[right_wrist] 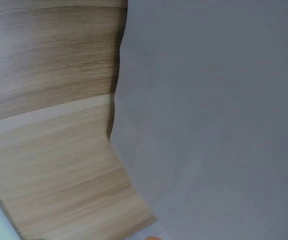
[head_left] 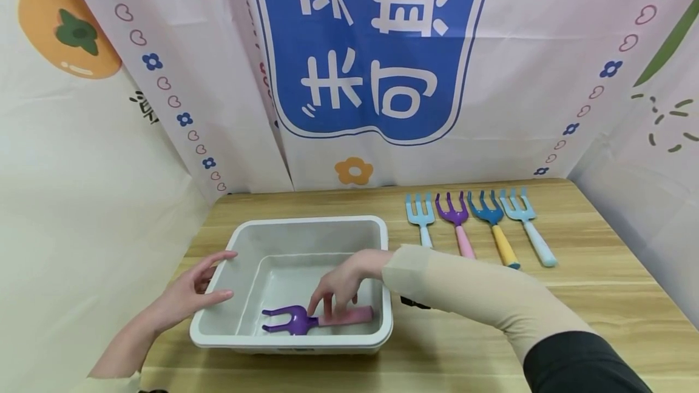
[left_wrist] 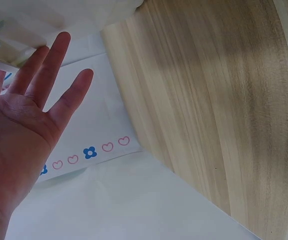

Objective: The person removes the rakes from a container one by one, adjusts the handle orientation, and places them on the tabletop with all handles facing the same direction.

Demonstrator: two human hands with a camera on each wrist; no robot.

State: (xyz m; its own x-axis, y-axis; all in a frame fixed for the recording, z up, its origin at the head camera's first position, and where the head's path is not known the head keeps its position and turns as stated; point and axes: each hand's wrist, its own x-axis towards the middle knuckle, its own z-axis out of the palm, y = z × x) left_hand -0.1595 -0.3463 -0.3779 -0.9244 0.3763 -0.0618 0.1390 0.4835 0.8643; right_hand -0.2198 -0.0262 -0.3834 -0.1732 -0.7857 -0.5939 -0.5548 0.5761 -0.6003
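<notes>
A white plastic basin (head_left: 247, 339) stands on the table. Inside it, by the near wall, lies a garden hand fork with a purple head (head_left: 297, 320) and a pink handle (head_left: 357, 315). My right hand (head_left: 344, 284) reaches down into the basin, its fingers bent around the pink handle close to the purple neck. At the basin's left side is my left hand (head_left: 188, 293), thumb and a fingertip over the rim. The left wrist view shows this hand (left_wrist: 18, 125) with its fingers fairly straight against the basin wall. The right hand is hidden in its wrist view.
At the table's back right, several more hand forks lie in a row: a light blue one (head_left: 420, 217), a purple and pink one (head_left: 453, 216), a blue one with a yellow handle (head_left: 503, 246) and another light blue one (head_left: 537, 241). Printed cloth (head_left: 513, 108) hangs behind the table (head_left: 595, 296).
</notes>
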